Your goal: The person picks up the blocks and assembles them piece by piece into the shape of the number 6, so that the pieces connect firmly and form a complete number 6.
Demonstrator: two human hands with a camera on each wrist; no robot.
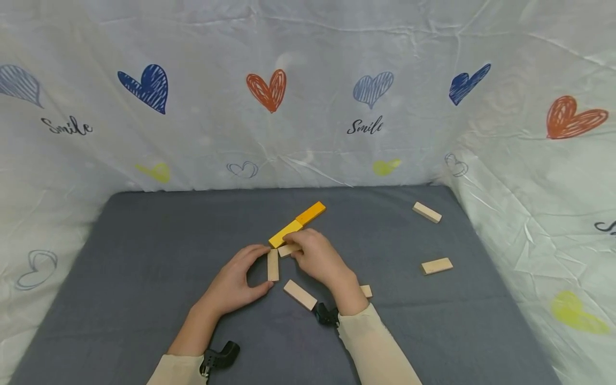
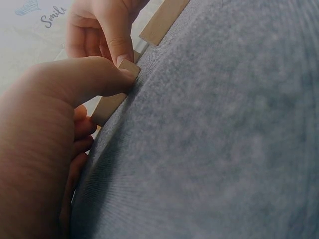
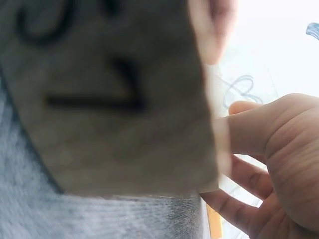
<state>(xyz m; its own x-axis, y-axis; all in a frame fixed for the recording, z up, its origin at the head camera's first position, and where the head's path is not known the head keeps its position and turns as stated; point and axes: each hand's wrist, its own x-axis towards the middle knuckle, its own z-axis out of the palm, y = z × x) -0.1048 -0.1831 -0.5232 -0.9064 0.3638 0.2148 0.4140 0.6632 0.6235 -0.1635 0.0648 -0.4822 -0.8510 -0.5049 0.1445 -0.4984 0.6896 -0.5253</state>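
My left hand [image 1: 235,282] grips a plain wooden block [image 1: 272,265] by its two short ends, thumb at the near end and a finger at the far end. In the left wrist view the thumb presses on that block [image 2: 108,108]. My right hand [image 1: 321,260] pinches another plain block [image 1: 287,249], partly hidden under its fingers. That block lies angled beside the far end of the left one. Just beyond, a yellow block [image 1: 283,235] and an orange block [image 1: 311,213] form a slanting line, end to end. A blurred block [image 3: 114,144] with dark marks fills much of the right wrist view.
A loose wooden block [image 1: 300,295] lies between my forearms, close to the right wrist's black strap [image 1: 326,314]. Another block [image 1: 366,291] shows partly behind the right wrist. Two more, a far block [image 1: 426,212] and a nearer block [image 1: 437,266], lie on the grey cloth's right side.
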